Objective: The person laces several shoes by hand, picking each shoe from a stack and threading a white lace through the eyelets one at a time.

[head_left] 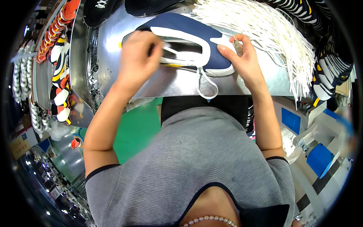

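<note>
A navy blue shoe upper (181, 23) with white trim lies on its side on the metal tabletop (170, 85). Over its left end, my left hand (139, 55) is curled and slightly blurred, pinching a white shoelace (171, 50) that runs into the shoe's opening. Another stretch of lace forms a loop (209, 92) hanging toward the table's near edge. My right hand (245, 58), beside the right end of the upper, grips a small hand tool (237, 47) with a brownish handle and thin metal tip. That tip points away from me, apart from the shoe.
A large heap of white laces (264, 34) covers the table's right side. Two black shoe pieces (99, 11) lie at the far left. Stacked shoe uppers (328, 75) stand at the right; orange and white ones (60, 94) line a rack at the left. The floor is green (138, 128).
</note>
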Motion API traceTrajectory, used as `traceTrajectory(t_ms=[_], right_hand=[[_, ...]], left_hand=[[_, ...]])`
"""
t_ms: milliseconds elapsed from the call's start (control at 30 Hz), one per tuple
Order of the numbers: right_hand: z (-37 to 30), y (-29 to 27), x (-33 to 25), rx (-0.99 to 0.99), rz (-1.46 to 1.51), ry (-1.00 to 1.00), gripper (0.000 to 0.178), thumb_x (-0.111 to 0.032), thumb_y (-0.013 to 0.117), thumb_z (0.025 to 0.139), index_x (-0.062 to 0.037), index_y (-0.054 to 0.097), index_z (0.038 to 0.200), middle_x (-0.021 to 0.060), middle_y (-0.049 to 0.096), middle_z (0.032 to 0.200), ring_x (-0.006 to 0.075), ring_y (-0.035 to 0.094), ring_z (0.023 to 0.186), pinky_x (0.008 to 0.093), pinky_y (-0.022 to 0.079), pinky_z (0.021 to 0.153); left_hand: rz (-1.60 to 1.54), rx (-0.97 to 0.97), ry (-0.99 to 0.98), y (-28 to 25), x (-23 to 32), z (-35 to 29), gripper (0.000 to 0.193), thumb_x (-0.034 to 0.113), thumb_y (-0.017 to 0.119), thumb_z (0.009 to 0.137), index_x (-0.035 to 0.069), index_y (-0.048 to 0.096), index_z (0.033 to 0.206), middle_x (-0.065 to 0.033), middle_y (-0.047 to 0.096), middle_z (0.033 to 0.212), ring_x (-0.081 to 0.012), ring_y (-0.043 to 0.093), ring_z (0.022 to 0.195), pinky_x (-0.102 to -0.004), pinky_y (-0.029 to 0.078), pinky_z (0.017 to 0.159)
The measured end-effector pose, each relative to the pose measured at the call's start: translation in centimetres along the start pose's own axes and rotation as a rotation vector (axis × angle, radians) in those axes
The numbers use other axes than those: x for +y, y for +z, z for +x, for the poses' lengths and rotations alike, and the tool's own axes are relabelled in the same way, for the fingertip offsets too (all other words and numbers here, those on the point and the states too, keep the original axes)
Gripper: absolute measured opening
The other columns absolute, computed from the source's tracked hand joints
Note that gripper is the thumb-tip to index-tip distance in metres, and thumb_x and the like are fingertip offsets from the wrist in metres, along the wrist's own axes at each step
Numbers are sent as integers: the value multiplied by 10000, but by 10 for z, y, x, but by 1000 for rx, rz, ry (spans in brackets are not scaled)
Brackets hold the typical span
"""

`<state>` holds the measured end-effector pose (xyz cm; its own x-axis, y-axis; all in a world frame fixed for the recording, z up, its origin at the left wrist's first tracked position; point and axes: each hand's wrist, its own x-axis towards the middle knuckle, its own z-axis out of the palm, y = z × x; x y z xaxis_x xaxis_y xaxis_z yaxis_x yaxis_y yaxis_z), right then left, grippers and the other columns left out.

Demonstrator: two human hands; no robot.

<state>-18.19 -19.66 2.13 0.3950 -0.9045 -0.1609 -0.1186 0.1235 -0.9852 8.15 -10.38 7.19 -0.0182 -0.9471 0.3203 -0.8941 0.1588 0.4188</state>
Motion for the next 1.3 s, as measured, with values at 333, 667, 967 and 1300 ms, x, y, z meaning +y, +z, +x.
traceTrajectory(t_ms=[333,667,967,1300], right_hand=[[-9,-53,23,-10,36,40,406,-278,778,865,-68,530,1108,95,662,985,161,646,928,292,506,770],[-13,-50,-8,204,-31,-174,242,-184,762,861,-54,727,1062,-4,658,797,81,577,713,242,465,655],[-11,7,-8,-23,407,-119,185,-110,723,890,6,716,1033,37,695,935,84,616,848,242,482,755],[3,19,7,-35,-106,64,521,-96,736,864,40,505,1311,133,712,885,136,673,811,270,510,752]], left_hand=[[405,291,-468,-111,-161,-92,219,199,684,911,-1,681,1001,-96,673,975,-176,609,886,-315,487,795],[-147,150,226,-17,70,43,128,51,772,731,85,715,840,-105,615,1149,-266,513,1004,-346,439,835],[-204,6,-36,15,72,37,284,198,760,832,17,682,1037,-121,657,1054,-304,614,994,-378,482,851],[-975,-647,-1029,49,32,38,489,444,706,902,8,659,1119,-69,664,978,-140,625,880,-283,506,828]])
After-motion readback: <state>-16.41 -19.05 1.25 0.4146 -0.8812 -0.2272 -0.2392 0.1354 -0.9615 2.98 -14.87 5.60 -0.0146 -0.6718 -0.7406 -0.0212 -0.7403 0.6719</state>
